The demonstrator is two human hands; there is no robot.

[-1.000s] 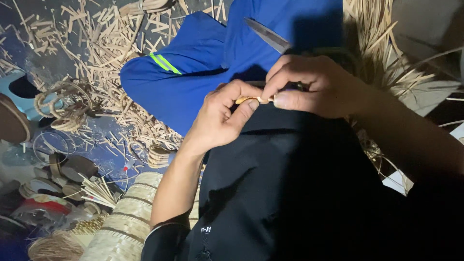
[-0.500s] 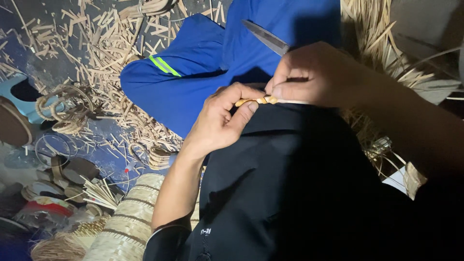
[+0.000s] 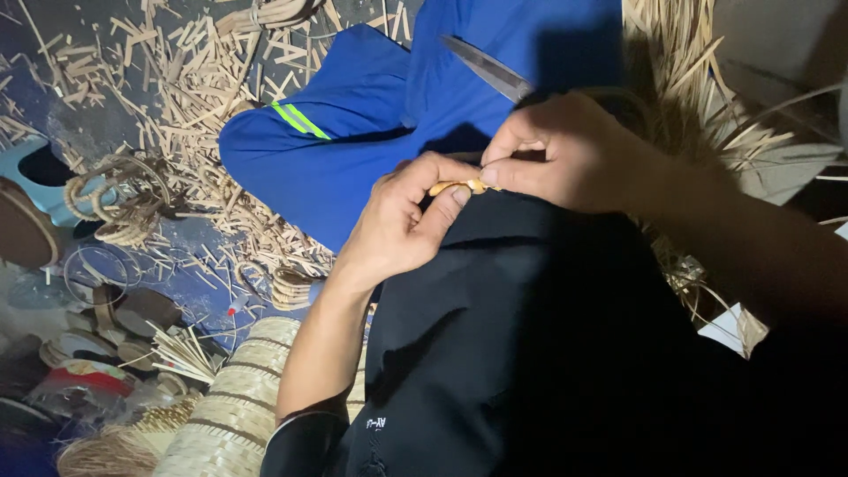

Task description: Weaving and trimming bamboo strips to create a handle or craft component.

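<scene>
My left hand (image 3: 402,221) pinches one end of a small tan woven cane piece (image 3: 455,186) between thumb and fingers. My right hand (image 3: 565,155) grips the other end of that piece and also carries a metal knife (image 3: 488,67), whose blade points up and to the left. Both hands meet over my lap, above the dark garment (image 3: 530,353) and the blue trousers (image 3: 353,150) with a yellow-green stripe.
Cane offcuts (image 3: 194,97) litter the floor at the upper left. Coiled cane rings (image 3: 119,199) lie at the left, a woven basket (image 3: 234,402) sits at the bottom left, and a bundle of cane strips (image 3: 698,79) stands at the upper right.
Both hands have shifted slightly up and to the right together, still working the small cane piece. The knife blade has moved with the right hand.
</scene>
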